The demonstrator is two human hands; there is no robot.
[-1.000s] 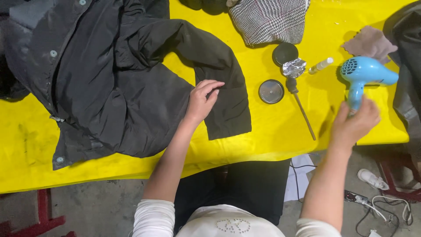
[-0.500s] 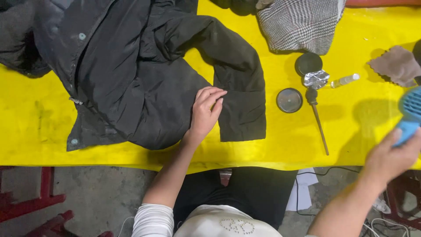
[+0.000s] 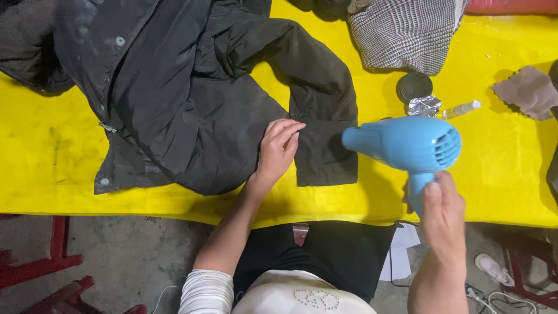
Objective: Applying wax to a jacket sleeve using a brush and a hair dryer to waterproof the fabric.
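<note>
Left hand is laid flat, fingers open, on the black jacket sleeve; blue hairdryer is gripped by right hand. Fabric or fingers could be scorched if the nozzle is held too near.

1. The black jacket covers most of the left and middle of the yellow table; the left hand lies flat on it near the sleeve end.
2. Bare yellow cloth shows left of the jacket and along the near edge below its hem.
3. The blue hair dryer, held in the right hand, hangs over the strip just right of the sleeve, nozzle toward it.
4. Behind the dryer sit a dark round lid, crumpled foil and a small clear bottle, close together.
5. A checked cloth fills the far edge; a brown rag lies far right.
6. Open yellow surface lies right of the dryer, below the rag.
</note>
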